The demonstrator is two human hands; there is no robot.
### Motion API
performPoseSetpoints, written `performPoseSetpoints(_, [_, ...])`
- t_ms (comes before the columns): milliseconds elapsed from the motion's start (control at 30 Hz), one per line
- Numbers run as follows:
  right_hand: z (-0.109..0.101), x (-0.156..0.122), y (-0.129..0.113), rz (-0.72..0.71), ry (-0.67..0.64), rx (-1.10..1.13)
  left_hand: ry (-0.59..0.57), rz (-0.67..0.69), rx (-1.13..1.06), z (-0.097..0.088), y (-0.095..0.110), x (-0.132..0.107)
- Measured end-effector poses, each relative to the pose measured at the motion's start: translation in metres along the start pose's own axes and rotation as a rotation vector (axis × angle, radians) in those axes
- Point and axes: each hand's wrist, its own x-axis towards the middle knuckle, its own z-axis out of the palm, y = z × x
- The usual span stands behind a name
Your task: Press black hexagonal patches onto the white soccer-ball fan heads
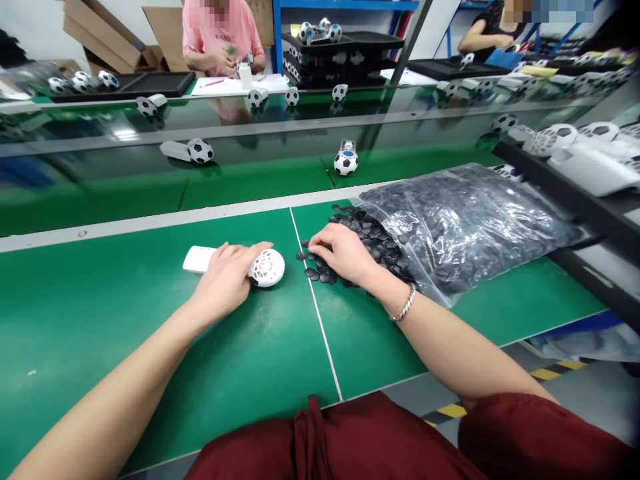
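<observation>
Fan (250, 265) lies flat on the green counter (150, 333), white, round grille head to the right, handle poking out left. Left hand (227, 273) is laid over its middle, fingers spread and pressing down, not wrapped round it. Right hand (345, 252) sits well apart from the left, fingertips pinched into a loose pile of small black pieces (373, 247) spilling from a clear bag (465, 227); can't tell if a piece is actually caught between the fingers. Fan looks like light, stiff plastic, grille likely thin and crackable, so best held by the handle or head rim. Black pieces look tiny, flat, probably slippery: fingertip pinch on one at the pile's edge. More football-patterned fans (346, 162) sit on the belt beyond.
</observation>
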Motion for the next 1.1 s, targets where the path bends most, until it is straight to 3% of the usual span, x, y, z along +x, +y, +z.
performPoseSetpoints(167, [0.015,0.000,-0.015,-0.116,-0.105,-0.159,-0.015,0.022,-0.052,0.001,0.001,0.000])
performPoseSetpoints(333, [0.020,0.004,-0.011,-0.228,-0.135,-0.292,-0.057,0.045,-0.087,0.001,0.000,-0.001])
performPoseSetpoints(400, [0.018,0.002,-0.010,-0.171,-0.100,-0.180,-0.088,0.067,-0.116,0.000,0.000,-0.001])
performPoseSetpoints(533, [0.008,-0.009,-0.024,-0.010,-0.072,0.369,-0.097,0.083,-0.159,0.000,0.002,-0.001])
performPoseSetpoints(633, [0.005,-0.017,-0.038,-0.040,-0.090,0.625,-0.066,0.050,-0.154,0.002,0.004,0.000])
performPoseSetpoints(867, [0.011,-0.019,-0.050,-0.260,-0.015,0.495,-0.007,0.047,-0.160,0.009,0.009,0.000])
performPoseSetpoints(1100, [0.013,-0.020,-0.056,-0.222,0.023,0.509,-0.003,0.053,-0.167,0.009,0.013,0.000])
